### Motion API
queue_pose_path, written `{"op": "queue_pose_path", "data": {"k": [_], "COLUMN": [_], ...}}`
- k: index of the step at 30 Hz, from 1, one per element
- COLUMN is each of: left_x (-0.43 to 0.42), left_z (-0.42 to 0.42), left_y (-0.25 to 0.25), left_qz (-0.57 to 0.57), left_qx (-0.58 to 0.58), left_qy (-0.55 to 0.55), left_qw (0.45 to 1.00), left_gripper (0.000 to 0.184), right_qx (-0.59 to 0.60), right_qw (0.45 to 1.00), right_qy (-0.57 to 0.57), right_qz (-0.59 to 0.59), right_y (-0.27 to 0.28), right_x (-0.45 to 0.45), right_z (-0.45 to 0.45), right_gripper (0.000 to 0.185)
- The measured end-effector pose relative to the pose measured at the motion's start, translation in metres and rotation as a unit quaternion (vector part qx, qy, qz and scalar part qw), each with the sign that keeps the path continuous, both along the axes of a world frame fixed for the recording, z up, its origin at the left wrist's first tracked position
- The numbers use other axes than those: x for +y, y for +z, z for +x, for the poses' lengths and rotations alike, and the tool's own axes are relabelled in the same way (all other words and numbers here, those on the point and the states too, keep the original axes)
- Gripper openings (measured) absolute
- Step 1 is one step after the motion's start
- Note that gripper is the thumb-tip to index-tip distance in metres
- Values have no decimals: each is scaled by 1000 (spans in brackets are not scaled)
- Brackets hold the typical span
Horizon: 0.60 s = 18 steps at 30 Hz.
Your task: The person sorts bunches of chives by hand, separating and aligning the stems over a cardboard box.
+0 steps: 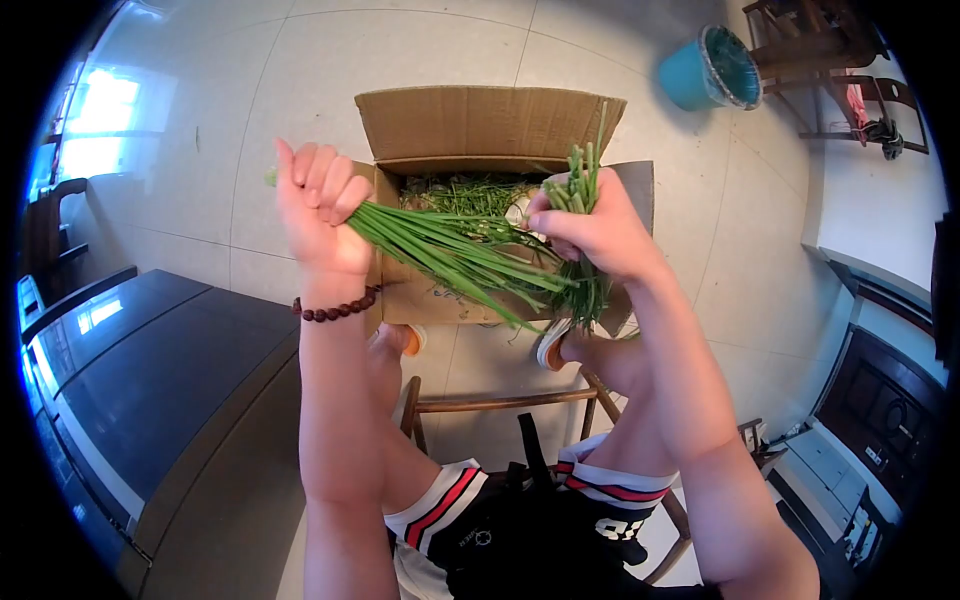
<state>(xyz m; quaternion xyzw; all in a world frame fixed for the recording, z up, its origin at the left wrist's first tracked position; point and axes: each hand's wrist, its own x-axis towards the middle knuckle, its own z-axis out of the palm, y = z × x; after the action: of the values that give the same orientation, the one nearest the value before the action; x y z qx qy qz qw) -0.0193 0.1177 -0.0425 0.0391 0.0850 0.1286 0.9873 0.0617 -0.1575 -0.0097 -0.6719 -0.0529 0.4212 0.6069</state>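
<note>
My left hand (325, 205) is closed round one end of a bunch of long green stalks (440, 250), above the left side of an open cardboard box (490, 125). The loose ends of the bunch fan out to the right, reaching my right hand. My right hand (590, 225) grips a second bunch of green stems (573, 190), held upright, with thinner greens hanging below the fingers. Inside the box lie more loose greens (465, 195) and a pale object (518, 210) partly hidden by my right hand.
A blue bucket (690, 78) with a plastic liner stands at the upper right, beside wooden furniture (815, 50). A dark glossy table (150, 370) is at the left. A wooden bar (500, 403) crosses between my legs, below the box.
</note>
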Motion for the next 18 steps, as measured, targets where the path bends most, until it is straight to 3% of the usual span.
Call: {"op": "queue_pose_path", "data": {"k": [4,7,13,18], "left_x": [4,8,27,35], "left_z": [-3,-4,-8,-10], "left_y": [-1,0,-2,-5], "left_qz": [-18,-56,-87,-73], "left_qx": [-26,-42,-65,-56], "left_qy": [-22,-20,5,38], "left_qw": [999,997,994,995], "left_gripper": [47,47,48,48], "right_qx": [-45,-107,-100,-131], "right_qw": [996,992,987,986], "right_qy": [31,28,6,21], "right_qz": [-76,-67,-128,-105], "right_y": [6,1,8,-6], "right_x": [1,0,-1,-11], "right_z": [3,3,5,8], "right_gripper": [15,16,19,18]}}
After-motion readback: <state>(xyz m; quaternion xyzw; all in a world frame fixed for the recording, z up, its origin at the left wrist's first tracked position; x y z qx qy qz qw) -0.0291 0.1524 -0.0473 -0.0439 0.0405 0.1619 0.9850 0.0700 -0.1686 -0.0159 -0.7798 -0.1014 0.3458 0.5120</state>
